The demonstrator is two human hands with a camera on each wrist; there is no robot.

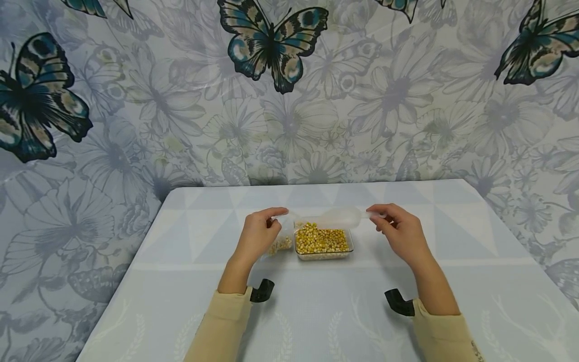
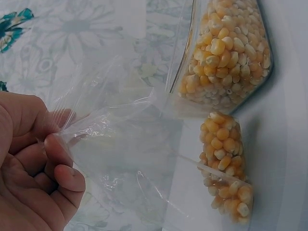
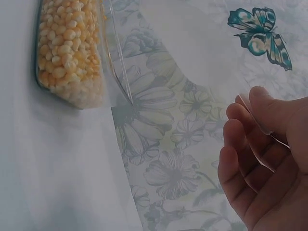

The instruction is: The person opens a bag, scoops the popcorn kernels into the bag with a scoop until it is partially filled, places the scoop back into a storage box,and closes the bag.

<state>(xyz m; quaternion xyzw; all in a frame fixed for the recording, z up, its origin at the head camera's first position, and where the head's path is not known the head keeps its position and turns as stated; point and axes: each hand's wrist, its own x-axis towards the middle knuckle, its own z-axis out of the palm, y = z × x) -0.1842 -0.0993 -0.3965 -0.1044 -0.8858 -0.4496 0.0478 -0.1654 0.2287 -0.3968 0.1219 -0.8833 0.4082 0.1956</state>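
A clear rectangular container (image 1: 324,256) on the table is filled with yellow corn kernels (image 1: 323,240). To its left is a clear plastic bag (image 2: 125,139) with more kernels (image 2: 226,168) gathered at its bottom. My left hand (image 1: 260,234) pinches the top edge of this bag between thumb and fingers. On the other side, my right hand (image 1: 400,234) pinches the thin handle of a whitish translucent scoop (image 1: 344,217). The scoop's broad head overlaps the far rim of the container in the head view, and no kernels show on it.
The container and bag are on a pale table (image 1: 203,311) with a triangle pattern. Its far edge meets a wall covering (image 1: 294,136) with flowers and butterflies. Black curved pieces (image 1: 262,290) stick out at both beige sleeves (image 1: 221,322).
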